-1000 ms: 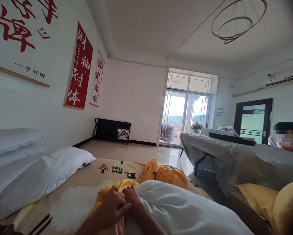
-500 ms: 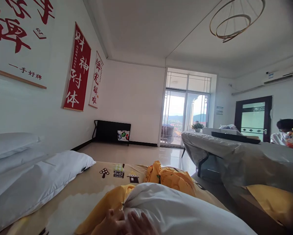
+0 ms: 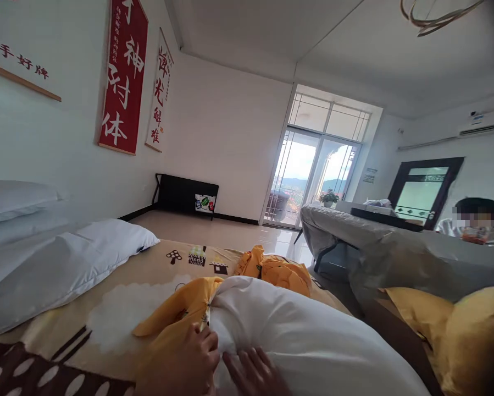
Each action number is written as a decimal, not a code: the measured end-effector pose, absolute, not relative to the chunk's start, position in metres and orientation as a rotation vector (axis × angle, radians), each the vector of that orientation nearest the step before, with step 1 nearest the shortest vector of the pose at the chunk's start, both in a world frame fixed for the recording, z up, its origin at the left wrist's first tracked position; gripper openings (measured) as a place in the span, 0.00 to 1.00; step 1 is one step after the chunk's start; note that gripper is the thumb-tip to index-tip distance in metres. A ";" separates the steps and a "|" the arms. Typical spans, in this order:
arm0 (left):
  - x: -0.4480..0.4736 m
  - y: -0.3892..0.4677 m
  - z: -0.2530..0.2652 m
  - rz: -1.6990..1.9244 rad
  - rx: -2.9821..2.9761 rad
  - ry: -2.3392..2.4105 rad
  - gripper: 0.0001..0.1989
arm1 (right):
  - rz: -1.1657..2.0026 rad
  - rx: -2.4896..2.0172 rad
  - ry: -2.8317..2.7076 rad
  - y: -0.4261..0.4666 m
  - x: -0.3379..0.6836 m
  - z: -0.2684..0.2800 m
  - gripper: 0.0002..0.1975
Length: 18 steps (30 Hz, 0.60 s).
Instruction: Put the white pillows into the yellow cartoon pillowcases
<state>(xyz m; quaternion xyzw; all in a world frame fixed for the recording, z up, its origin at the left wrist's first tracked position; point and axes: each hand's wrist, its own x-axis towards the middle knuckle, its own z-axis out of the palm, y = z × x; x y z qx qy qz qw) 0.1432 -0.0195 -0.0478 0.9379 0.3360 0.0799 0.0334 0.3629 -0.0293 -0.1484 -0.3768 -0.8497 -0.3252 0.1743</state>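
A plump white pillow (image 3: 304,324) lies in front of me, with a yellow pillowcase (image 3: 176,313) around or against its left end. My left hand (image 3: 198,357) is closed, its fingers pinching the pillowcase edge beside the white cloth. Just right of it, my right hand (image 3: 257,369) lies on the pillow with fingers stretched out, pressing into the fabric. Creases run out from where it presses. Under the pillow is a beige patterned blanket (image 3: 123,313). Another crumpled yellow cloth (image 3: 288,275) rests behind the pillow.
White pillows (image 3: 85,264) lie at the left by the wall. At lower right are yellow cushions or cloth (image 3: 473,330) beside a plastic-covered table (image 3: 378,242). A person (image 3: 477,214) sits behind that table. A black folded frame (image 3: 184,192) leans at the far wall.
My view has tilted down and rolled, so the room has shifted upward. My left hand still grips the pillowcase edge, and my right hand still presses the pillow.
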 end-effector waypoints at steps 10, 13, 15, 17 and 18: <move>0.187 -0.012 -0.059 0.797 2.371 1.160 0.10 | -0.365 -1.283 -2.402 -0.009 0.320 -0.086 0.22; 0.171 -0.015 -0.062 0.649 2.467 0.968 0.10 | -0.375 -1.145 -2.413 -0.022 0.317 -0.114 0.20; 0.157 -0.019 -0.057 0.631 2.592 0.866 0.11 | -0.550 -1.040 -2.405 -0.038 0.324 -0.124 0.15; 0.138 -0.021 -0.047 0.673 2.656 0.826 0.11 | -0.791 -0.985 -2.406 -0.055 0.338 -0.125 0.15; 0.128 -0.020 -0.042 0.701 2.652 0.837 0.11 | -0.905 -0.987 -2.406 -0.062 0.346 -0.125 0.17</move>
